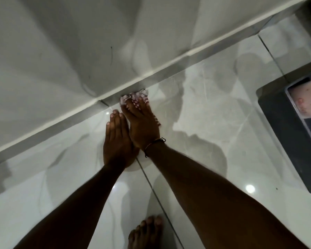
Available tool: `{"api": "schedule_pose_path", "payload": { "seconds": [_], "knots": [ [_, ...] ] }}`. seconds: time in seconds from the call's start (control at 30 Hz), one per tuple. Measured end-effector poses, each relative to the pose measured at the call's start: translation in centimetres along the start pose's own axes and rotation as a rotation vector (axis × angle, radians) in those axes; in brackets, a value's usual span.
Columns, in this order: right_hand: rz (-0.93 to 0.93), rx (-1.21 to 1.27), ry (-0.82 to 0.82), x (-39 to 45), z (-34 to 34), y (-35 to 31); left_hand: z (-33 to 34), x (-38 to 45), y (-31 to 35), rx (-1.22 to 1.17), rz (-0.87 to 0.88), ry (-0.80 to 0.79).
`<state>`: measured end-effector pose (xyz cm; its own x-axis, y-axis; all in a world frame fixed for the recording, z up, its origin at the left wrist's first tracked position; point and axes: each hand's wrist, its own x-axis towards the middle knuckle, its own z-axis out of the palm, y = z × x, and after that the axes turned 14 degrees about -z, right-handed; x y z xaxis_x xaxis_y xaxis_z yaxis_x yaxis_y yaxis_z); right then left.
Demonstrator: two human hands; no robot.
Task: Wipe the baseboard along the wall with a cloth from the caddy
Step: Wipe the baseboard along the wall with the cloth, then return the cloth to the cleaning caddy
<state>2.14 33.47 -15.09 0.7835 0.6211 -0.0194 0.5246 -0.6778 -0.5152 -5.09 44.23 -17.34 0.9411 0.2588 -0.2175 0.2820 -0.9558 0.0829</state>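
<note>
**Low against the wall, cloth pressed to the skirting**

Down at floor level, the right hand point(142, 123) presses a crumpled pink-and-white patterned cloth point(135, 97) against the grey tiled baseboard strip point(187, 60); its fingers point(128, 107) lie spread over the cloth, pinning it rather than pinching. Most of the cloth bunches beyond the fingertips, touching the baseboard. Beside it, the left hand point(116, 139) lies flat, fingers together, on the glossy white marble-look floor tile point(205, 108), probably as a brace.

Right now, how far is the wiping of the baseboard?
Done: a cloth is already out and in use. In hand: the right hand presses it against the baseboard, while the left hand rests flat on the floor. Left: which stretches are already clean cannot be told.
</note>
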Motion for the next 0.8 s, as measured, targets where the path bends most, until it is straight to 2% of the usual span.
{"api": "schedule_pose_path", "payload": {
  "seconds": [0.2,0.37,0.53,0.8],
  "knots": [
    [0.037,0.216,0.072,-0.6,-2.6,0.3,-2.7,0.2,-0.4,0.011,0.030,-0.162],
    [0.230,0.316,0.329,-7.0,-8.2,-0.1,-7.1,-2.8,1.7,0.069,0.210,-0.178],
    [0.490,0.296,0.466,-18.8,-16.3,1.0,-11.9,-5.8,10.7,0.049,0.437,-0.184],
    [0.893,0.051,0.753,-37.5,-27.7,7.1,-15.4,-11.3,30.2,-0.032,0.852,-0.130]
  ]
}}
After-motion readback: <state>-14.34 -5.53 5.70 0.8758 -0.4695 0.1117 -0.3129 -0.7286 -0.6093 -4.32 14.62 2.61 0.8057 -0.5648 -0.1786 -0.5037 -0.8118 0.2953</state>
